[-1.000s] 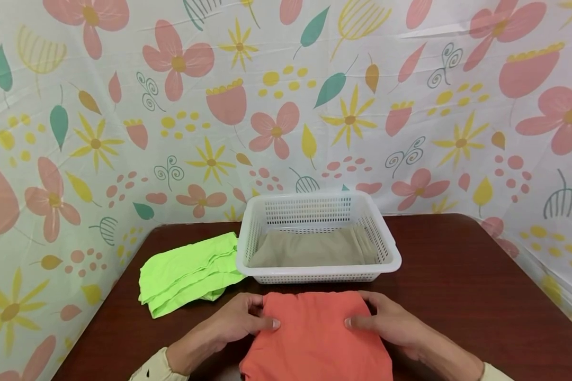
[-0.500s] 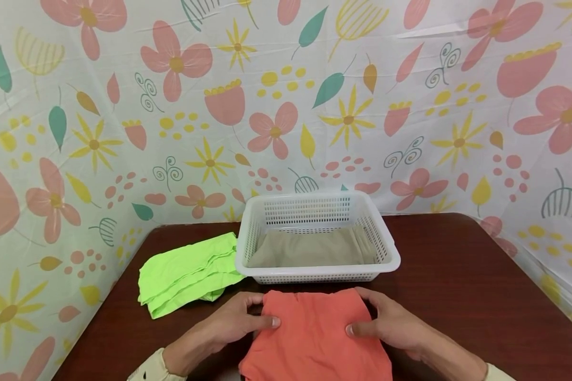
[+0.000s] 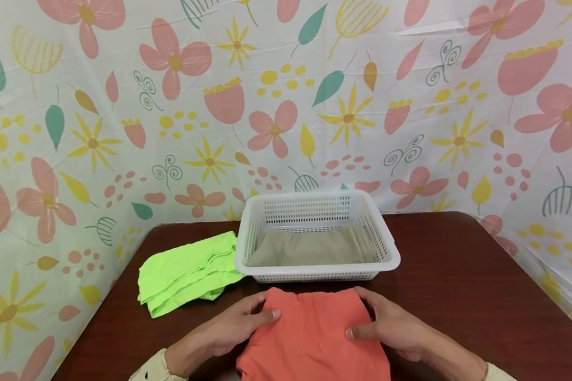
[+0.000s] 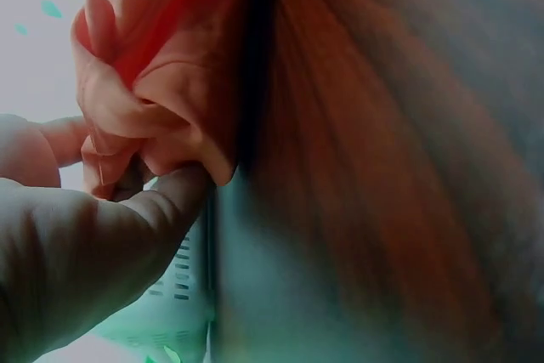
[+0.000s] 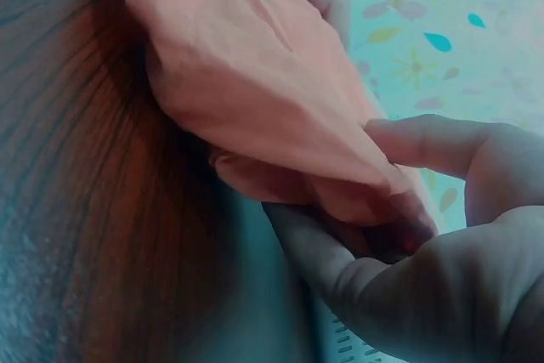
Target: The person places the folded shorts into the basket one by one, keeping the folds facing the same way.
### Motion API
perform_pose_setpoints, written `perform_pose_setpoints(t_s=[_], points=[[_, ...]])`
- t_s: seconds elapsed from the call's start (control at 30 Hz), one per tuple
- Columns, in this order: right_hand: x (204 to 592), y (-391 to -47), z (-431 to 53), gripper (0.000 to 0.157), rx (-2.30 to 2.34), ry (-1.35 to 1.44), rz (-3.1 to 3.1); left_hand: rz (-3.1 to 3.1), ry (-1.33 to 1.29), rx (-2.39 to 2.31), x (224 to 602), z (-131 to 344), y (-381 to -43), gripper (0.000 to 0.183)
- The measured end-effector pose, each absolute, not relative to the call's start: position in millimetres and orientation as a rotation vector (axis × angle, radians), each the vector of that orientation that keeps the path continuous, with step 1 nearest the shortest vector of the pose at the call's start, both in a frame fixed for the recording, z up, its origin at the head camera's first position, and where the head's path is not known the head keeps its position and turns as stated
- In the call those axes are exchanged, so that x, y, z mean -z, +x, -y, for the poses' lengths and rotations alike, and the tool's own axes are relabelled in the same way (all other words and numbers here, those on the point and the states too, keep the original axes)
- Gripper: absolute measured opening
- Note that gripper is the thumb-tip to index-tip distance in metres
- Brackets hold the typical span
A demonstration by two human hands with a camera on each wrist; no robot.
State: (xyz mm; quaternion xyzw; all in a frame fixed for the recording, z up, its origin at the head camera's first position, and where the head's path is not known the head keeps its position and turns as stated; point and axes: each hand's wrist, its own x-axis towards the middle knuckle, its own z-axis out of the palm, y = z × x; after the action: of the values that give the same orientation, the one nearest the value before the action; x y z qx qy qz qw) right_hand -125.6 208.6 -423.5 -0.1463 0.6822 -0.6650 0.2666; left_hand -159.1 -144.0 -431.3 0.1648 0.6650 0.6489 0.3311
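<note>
At the near side of the table [image 3: 448, 275], the red cloth [image 3: 314, 336] is before the basket [image 3: 316, 271], a thin strip of wood between them. I cannot tell if its underside touches the wood. The left hand [image 3: 238, 324] pinches its left side and the right hand [image 3: 393, 324] its right side, thumbs on top, the gap between thumb and fingers filled by cloth. Maybe they hold both sides so the folds do not slip.

The tan cloth [image 3: 314, 248] lies low in the basket, where the walls likely keep it tidy. The green cloth [image 3: 190, 272] lies by the basket's left side, perhaps to be out of the way.

The basket's near rim leaves little flat room straight ahead, but its walls rise above the tan cloth. More wood shows on the right, up to the flowery sheet [image 3: 564, 206], so that side looks roomier.
</note>
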Motion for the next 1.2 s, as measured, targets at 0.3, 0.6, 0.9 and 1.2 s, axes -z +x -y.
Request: perform_pose_setpoints(t_s=[0.3,0.6,0.9,1.2], points=[[424.7,-122.8,-207.8,0.089,1.801,-0.415,-1.808,-1.818,0.381,-1.618,432.3,143.3,-156.4,0.069],[427.3,-123.6,-208.2,0.087,1.824,-0.398,-1.820,-1.679,0.471,-1.640,429.5,141.8,-152.0,0.079],[424.0,-123.3,-205.8,0.079,1.811,-0.316,-1.873,-1.676,0.493,-1.655,429.4,140.9,-149.9,0.075],[417.1,-120.4,-207.5,0.082,1.810,-0.357,-1.915,-1.687,0.515,-1.659,422.0,140.7,-145.5,0.075]])
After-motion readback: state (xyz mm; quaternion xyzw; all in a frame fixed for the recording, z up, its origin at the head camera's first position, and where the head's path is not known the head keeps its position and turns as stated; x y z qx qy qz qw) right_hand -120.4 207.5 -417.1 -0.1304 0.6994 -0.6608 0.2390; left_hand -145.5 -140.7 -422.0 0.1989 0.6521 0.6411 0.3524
